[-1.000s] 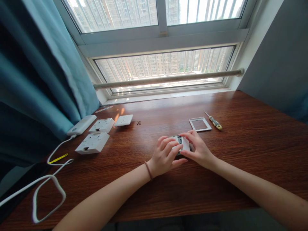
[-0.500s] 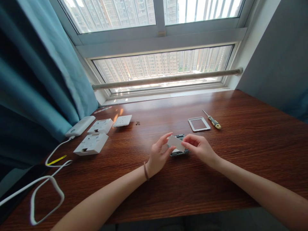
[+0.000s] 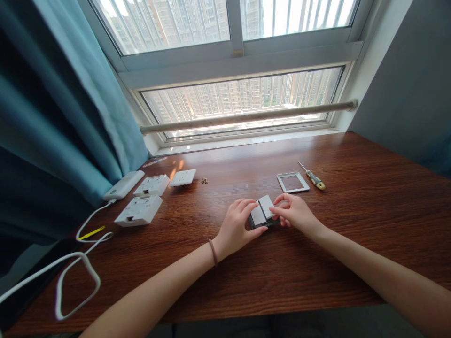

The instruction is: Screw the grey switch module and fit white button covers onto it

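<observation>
A dark grey wall switch base (image 3: pixel 269 225) lies on the table in front of me, one white rocker panel (image 3: pixel 258 216) seated on its left half. My left hand (image 3: pixel 237 220) grips the base, thumb along the near edge and fingers over the far left corner. A second white rocker panel (image 3: pixel 266 206) sits at a slight angle over the right half. My right hand (image 3: pixel 292 211) pinches that panel by its right edge. Whether the panel is fully seated I cannot tell.
A white switch frame (image 3: pixel 293 182) and a screwdriver (image 3: pixel 313 176) lie beyond my right hand. Several screws (image 3: pixel 204 180), a white socket plate (image 3: pixel 183 177), white back boxes (image 3: pixel 139 210), a white power bank (image 3: pixel 124 185) with a cable (image 3: pixel 79 257) and a yellow strip (image 3: pixel 92 233) are leftward.
The loose rocker panel has come down from above the base onto its right half. My left hand has shifted from that panel to the base. My right hand stays on the panel.
</observation>
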### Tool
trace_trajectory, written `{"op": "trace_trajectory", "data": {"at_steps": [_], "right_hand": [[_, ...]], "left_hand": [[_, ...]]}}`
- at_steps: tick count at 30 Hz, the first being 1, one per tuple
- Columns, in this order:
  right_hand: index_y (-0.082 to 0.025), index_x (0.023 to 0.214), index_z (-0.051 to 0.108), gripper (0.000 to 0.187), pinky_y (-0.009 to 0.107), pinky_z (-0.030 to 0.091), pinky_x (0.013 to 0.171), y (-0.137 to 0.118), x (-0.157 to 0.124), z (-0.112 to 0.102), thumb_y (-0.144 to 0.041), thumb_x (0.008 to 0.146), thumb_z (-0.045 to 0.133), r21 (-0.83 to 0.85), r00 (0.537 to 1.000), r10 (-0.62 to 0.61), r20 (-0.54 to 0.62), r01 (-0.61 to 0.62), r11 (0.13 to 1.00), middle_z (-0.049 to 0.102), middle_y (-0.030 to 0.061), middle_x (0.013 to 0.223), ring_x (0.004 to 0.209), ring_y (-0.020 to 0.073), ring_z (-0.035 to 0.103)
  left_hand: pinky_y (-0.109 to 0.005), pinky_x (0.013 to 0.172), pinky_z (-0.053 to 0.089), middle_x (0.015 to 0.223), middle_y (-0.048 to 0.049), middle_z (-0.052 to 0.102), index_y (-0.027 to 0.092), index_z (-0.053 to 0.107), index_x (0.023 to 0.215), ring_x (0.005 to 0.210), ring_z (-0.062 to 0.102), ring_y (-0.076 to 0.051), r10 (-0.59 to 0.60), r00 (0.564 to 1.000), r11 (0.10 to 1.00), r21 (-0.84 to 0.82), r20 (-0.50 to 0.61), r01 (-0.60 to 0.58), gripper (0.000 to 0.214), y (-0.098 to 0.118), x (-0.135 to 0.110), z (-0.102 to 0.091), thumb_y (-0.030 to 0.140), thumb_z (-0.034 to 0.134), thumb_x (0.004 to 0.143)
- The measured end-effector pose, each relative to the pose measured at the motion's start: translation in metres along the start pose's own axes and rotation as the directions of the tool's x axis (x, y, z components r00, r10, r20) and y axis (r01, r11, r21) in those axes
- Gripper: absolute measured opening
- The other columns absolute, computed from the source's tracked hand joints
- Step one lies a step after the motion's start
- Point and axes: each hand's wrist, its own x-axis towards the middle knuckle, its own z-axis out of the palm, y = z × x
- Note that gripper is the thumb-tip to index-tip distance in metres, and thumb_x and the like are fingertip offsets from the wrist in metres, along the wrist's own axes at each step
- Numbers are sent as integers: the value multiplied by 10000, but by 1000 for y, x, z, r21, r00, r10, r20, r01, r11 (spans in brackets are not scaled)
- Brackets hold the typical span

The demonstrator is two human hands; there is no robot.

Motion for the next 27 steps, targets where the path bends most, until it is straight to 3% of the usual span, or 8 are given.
{"op": "trace_trajectory", "data": {"at_steps": [7, 12, 14, 17, 19, 22, 25, 27], "right_hand": [[-183, 699, 540, 202, 217, 360, 403, 3, 2, -1, -376, 712, 598, -290, 994, -108, -12, 100, 952, 562, -36, 404, 358, 116, 491], [-177, 570, 555, 303, 268, 421, 525, 11, 12, -7, -436, 726, 574, -442, 969, -230, -94, 167, 881, 582, 13, 519, 512, 149, 537], [-169, 725, 609, 225, 294, 463, 582, 15, 16, -9, -393, 730, 585, -403, 948, -300, -102, 237, 884, 632, 40, 676, 589, 157, 564], [-169, 1033, 582, 310, 316, 521, 636, 22, 22, -9, -305, 755, 576, -305, 915, -397, -63, 361, 881, 630, 103, 1003, 744, 172, 615], [-176, 1087, 572, 324, 326, 540, 690, 24, 24, -8, -268, 777, 558, -271, 907, -422, -13, 403, 874, 609, 112, 1091, 836, 180, 628], [-182, 1073, 599, 296, 361, 521, 809, 23, 23, -6, -241, 787, 553, -245, 887, -458, 51, 456, 856, 621, 101, 1103, 947, 196, 615], [-186, 1042, 633, 266, 395, 450, 930, 21, 21, -6, -220, 791, 554, -237, 863, -495, 104, 505, 830, 626, 92, 1127, 1059, 209, 567], [-193, 1048, 640, 264, 410, 415, 968, 20, 20, -6, -211, 808, 532, -234, 843, -521, 137, 538, 810, 626, 88, 1140, 1085, 209, 556]], "left_hand": [[-440, 968, 372, 1230, -115, 513, 192, 528, 1147, 1137, 451, -250, 71, 991, 985, 149, 113, -88, 387, -2, -2, 0, 371, 545, 804], [-548, 997, 277, 1286, -126, 475, 249, 504, 1219, 1216, 375, -307, 173, 962, 928, 291, 213, -231, 410, -5, 3, -5, 386, 501, 832], [-572, 1009, 244, 1326, -125, 440, 263, 486, 1239, 1246, 340, -320, 183, 955, 913, 319, 232, -253, 432, -4, 4, -8, 401, 505, 830], [-590, 1025, 215, 1385, -122, 376, 279, 454, 1267, 1286, 285, -331, 201, 950, 895, 349, 239, -278, 477, 2, 2, -14, 405, 535, 813], [-594, 1032, 211, 1399, -122, 360, 278, 443, 1275, 1299, 271, -334, 221, 941, 871, 381, 256, -309, 498, 8, -4, -24, 393, 557, 803], [-563, 1040, 259, 1376, -105, 407, 260, 456, 1267, 1289, 312, -319, 261, 918, 814, 444, 297, -375, 484, 15, -31, -50, 344, 570, 804], [-439, 1007, 385, 1219, -60, 576, 225, 480, 1250, 1150, 492, -242, 345, 884, 773, 438, 317, -459, 470, 17, -83, -85, 199, 583, 792], [-321, 872, 488, 1070, -45, 655, 203, 516, 1218, 979, 582, -188, 363, 919, 818, 420, 152, -393, 464, 18, -124, -110, 102, 574, 770]]}}
